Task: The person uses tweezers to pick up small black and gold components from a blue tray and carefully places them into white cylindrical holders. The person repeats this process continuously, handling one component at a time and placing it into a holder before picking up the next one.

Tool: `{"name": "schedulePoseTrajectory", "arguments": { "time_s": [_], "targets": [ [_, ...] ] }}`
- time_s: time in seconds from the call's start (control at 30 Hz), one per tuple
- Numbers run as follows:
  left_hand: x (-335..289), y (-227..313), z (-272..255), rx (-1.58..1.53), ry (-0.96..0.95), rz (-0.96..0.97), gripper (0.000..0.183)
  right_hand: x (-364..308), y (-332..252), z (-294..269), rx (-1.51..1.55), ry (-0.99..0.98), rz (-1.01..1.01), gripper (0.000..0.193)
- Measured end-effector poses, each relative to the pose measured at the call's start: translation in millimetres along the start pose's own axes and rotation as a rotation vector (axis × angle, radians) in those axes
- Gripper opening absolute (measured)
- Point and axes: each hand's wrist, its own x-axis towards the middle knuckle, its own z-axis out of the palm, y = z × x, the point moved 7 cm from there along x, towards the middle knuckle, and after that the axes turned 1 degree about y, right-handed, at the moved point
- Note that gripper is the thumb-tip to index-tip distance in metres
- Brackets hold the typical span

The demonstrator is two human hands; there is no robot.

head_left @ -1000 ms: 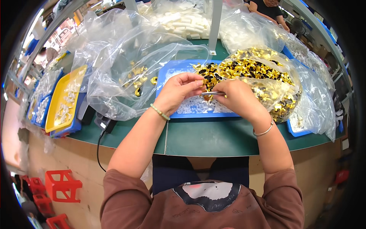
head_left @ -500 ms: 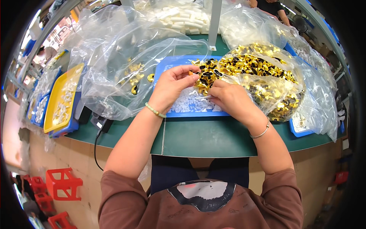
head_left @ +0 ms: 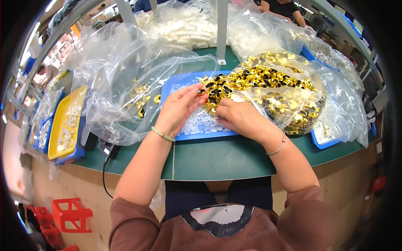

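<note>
My left hand [head_left: 175, 111] is over the left part of a blue tray [head_left: 205, 136], its thumb and fingertips closed on a small gold-and-black piece [head_left: 202, 90], partly hidden by the fingers. My right hand [head_left: 242, 119] grips thin metal tweezers [head_left: 212, 119], whose tips point left over small white pieces [head_left: 193, 126] in the tray. Behind both hands, shiny gold-and-black pieces [head_left: 217, 90] lie heaped in the tray. They spill from a clear plastic bag [head_left: 289, 111] full of the same curved pieces, standing to the right.
A large clear bag [head_left: 113, 83] with a few gold pieces lies at left, beside a yellow tray [head_left: 79, 100] of small parts. White tubular pieces [head_left: 188, 31] are bagged at the back, near a metal post [head_left: 222, 37]. Red stools [head_left: 72, 214] stand on the floor. Another person [head_left: 284, 8] is at far right.
The view has shifted, so the table sits lower and further left in it. My left fingers have spread a little, still around the small piece; the right hand keeps the tweezers over the white pieces.
</note>
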Motion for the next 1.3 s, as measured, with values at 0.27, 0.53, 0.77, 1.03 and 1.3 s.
{"name": "schedulePoseTrajectory", "arguments": {
  "time_s": [0.27,0.53,0.77,1.03,1.3],
  "targets": [
    [-9.3,-5.6,17.3,0.062,-0.101,-0.055,0.033,-1.2,13.5,-21.1,0.317,0.257,0.152,0.014],
    [-12.1,-14.4,24.2,0.014,-0.179,-0.092,0.032,-2.0,17.5,-25.3,0.552,0.330,0.298,0.013],
    [-15.0,-13.6,36.0,-0.016,-0.220,-0.088,0.034,-7.6,30.1,-22.8,0.571,0.475,0.398,0.019],
    [-31.5,24.1,52.1,1.069,-0.120,0.671,0.035,-10.2,24.1,-43.8,0.378,0.583,0.371,0.016],
    [-21.2,18.5,35.9,0.712,-0.087,0.401,0.035,-10.1,18.9,-45.6,0.383,0.583,0.357,0.016]
  ]
}}
